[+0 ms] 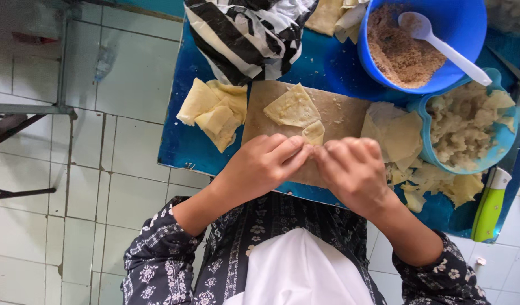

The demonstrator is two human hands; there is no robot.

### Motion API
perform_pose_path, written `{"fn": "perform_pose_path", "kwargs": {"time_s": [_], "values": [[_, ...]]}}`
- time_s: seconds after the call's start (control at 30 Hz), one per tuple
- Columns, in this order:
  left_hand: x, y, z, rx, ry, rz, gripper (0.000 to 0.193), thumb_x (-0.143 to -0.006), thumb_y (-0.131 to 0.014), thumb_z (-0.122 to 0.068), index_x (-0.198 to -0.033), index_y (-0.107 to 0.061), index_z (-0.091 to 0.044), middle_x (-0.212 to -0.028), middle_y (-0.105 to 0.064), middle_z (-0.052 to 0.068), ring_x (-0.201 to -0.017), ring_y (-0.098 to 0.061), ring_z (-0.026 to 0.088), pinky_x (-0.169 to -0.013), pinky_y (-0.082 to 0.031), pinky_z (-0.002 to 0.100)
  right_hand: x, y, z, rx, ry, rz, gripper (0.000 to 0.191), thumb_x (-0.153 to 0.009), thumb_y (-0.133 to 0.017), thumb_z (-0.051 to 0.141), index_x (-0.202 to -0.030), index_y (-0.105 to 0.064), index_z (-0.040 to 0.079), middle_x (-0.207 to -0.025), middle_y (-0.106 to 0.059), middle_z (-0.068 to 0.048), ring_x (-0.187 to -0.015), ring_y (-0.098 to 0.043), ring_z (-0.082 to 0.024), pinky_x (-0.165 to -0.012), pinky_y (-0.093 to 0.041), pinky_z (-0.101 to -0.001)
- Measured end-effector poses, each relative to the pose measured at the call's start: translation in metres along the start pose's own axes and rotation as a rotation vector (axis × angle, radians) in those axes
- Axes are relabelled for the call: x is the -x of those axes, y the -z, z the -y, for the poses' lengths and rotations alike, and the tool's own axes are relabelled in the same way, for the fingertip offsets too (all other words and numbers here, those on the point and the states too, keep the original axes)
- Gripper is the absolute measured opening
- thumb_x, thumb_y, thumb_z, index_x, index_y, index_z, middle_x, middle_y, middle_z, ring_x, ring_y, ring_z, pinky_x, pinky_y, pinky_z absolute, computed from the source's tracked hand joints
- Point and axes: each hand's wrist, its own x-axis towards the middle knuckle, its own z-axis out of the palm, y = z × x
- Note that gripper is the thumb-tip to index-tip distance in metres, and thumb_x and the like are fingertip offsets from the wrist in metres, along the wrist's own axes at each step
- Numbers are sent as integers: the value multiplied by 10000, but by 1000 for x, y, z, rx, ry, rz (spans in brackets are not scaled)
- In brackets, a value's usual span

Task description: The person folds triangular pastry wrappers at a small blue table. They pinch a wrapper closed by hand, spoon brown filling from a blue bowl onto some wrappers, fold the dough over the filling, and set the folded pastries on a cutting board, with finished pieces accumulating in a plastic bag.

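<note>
My left hand (263, 166) and my right hand (353, 169) meet over the near edge of a brown cutting board (339, 116). Both pinch a small piece of pale yellow dough wrapper (314, 132) between the fingertips. A folded wrapper (291, 107) lies flat on the board just beyond the hands. The part of the pinched wrapper under the fingers is hidden.
A blue tray (181, 141) holds the board. Folded wrappers (215, 110) lie at its left, loose wrappers (395, 133) at the right. A blue bowl of brown crumbs (401, 53) with a white spoon (441, 45), a light blue bowl of pale mash (463, 124), a green-handled knife (489, 206), a striped bag (243, 34).
</note>
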Motion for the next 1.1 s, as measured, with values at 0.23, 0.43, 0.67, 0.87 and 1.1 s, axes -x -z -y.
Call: {"fn": "perform_pose_path", "kwargs": {"time_s": [0.23, 0.43, 0.67, 0.87, 1.1], "values": [[-14, -14, 0, 289, 225, -47, 116, -954, -697, -163, -1027, -665, -78, -1006, -622, 61, -990, -651, 259, -825, -541, 386, -11, -4, -1, -482, -420, -33, 159, -842, -780, 14, -966, -683, 33, -993, -656, -121, -971, -599, -335, -834, -494, -413], [-25, -15, 1, 431, 386, 4, 114, -946, -676, -149, -984, -609, -64, -909, -629, 71, -900, -662, 312, -739, -529, 428, -11, 2, 3, -334, -264, -61, 200, -818, -791, 37, -1000, -708, 46, -998, -661, -116, -942, -600, -335, -832, -463, -448], [-17, -4, 3, 296, 250, -37, 165, -917, -684, -126, -1075, -658, -85, -1012, -613, 58, -990, -642, 266, -811, -540, 390, -14, -6, -5, -513, -392, 3, 185, -847, -781, 21, -987, -666, 59, -997, -654, -99, -939, -589, -324, -821, -470, -416], [-15, -7, 5, 262, 223, -74, 160, -914, -676, -137, -1065, -666, -85, -1023, -602, 43, -1002, -624, 244, -844, -523, 386, -11, 0, 4, -220, -187, -37, 192, -880, -772, 70, -1057, -699, 65, -1063, -680, -79, -1007, -619, -298, -873, -439, -429], [-16, -7, -9, 314, 344, 27, 92, -920, -693, -144, -964, -646, -79, -958, -577, 80, -939, -598, 294, -803, -512, 417, -13, 9, 12, -328, -259, 76, 175, -878, -750, 93, -1035, -679, 64, -1035, -658, -90, -993, -602, -317, -851, -442, -426]]}}
